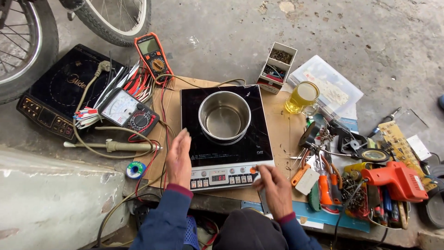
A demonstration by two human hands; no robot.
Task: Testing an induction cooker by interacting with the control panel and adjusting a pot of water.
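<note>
A black induction cooker lies on a sheet of cardboard, with a steel pot standing on its glass top. Its front control panel shows a lit red display. My left hand hovers flat with fingers together over the cooker's left edge, holding nothing. At the panel's right end, my right hand has its fingertips at the buttons and nothing in its grasp.
A second induction cooker lies at left beside an analog meter, an orange multimeter and a soldering iron. At right are a glass mug, a parts box, an orange drill and several hand tools. Bike wheels stand behind.
</note>
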